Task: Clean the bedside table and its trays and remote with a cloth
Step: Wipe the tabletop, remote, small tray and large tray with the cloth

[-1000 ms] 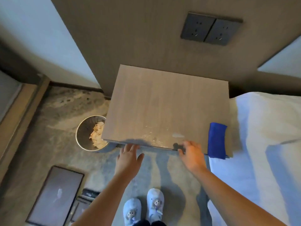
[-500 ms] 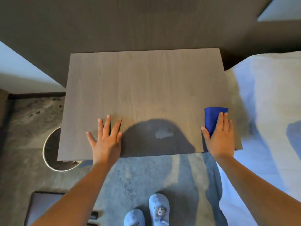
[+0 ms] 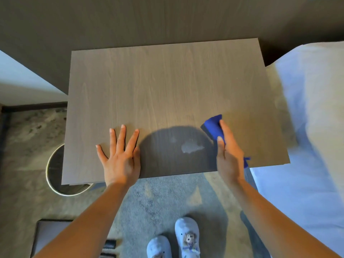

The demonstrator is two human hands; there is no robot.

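The grey-brown wooden bedside table (image 3: 167, 86) fills the middle of the view, seen from above. My left hand (image 3: 121, 157) lies flat on its front edge with the fingers spread, holding nothing. My right hand (image 3: 228, 155) grips a folded blue cloth (image 3: 213, 128) and holds it against the tabletop near the front right. A small wet smear (image 3: 190, 147) sits on the wood between my hands, inside the shadow of my head. No remote shows on the table.
A round metal bin (image 3: 55, 175) stands on the floor under the table's front left corner. A white bed (image 3: 312, 127) borders the table on the right. A grey tray (image 3: 48, 237) lies on the floor at lower left. My slippers (image 3: 186, 237) stand below.
My right hand has picked the blue cloth up from the table's right edge and carried it left toward the wet smear. My left hand stays flat on the front edge.
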